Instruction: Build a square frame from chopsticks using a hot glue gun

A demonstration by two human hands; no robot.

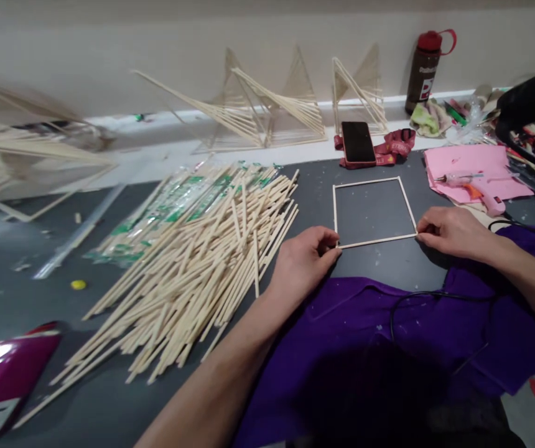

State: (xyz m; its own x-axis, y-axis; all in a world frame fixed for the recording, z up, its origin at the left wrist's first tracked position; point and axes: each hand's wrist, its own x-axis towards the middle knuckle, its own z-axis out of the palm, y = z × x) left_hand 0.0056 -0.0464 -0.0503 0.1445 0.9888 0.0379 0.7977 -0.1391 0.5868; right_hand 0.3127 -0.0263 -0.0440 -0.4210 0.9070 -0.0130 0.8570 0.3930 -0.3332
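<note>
A square frame of thin wooden sticks [374, 241] lies on the dark grey table. My left hand [308, 254] pinches its near left corner between thumb and fingers. At the near right corner, my right hand [454, 233] pinches the frame in the same way. To the left of my left hand, a large loose pile of wooden sticks [193, 280] spreads over the table. Purple cloth [342, 348] covers the near edge in front of me.
Twisted stick structures [277, 106] stand along the wall. A phone [359, 142] on a red lanyard [395, 146] lies behind the frame. A pink glue gun [479, 190] rests on pink paper [468, 158] at right. A dark bottle [423, 71] stands behind. Plastic stick packets [150, 211] lie left.
</note>
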